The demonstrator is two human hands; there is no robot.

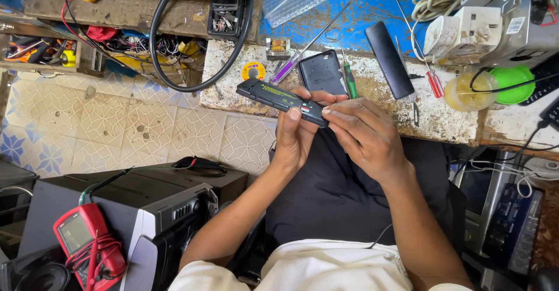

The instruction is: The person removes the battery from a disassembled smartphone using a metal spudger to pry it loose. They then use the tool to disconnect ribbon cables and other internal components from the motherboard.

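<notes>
Together, both hands grip a long black device (283, 99), held over the person's lap just in front of the workbench edge (372, 129). The left hand (296, 132) wraps it from below, thumb pressed on its near end, fingers curled behind it. The right hand (365, 135) closes on that same end from the right, fingertips resting on its top face beside the left thumb. The device tilts up toward the left, and its far end juts over the bench; a yellow-green label runs along its side.

Just behind it on the bench lies a black cover plate (322, 71), with a green-handled screwdriver (349, 79) beside it on the right and a purple-handled screwdriver (286, 70) on the left. A slim black bar (389, 60) lies farther right, and a red-handled screwdriver (434, 82) beyond that. A small reel of solder (253, 70) sits near the bench's left corner. Down at the lower left, a red multimeter (78, 241) rests on a grey stereo unit (145, 209).
</notes>
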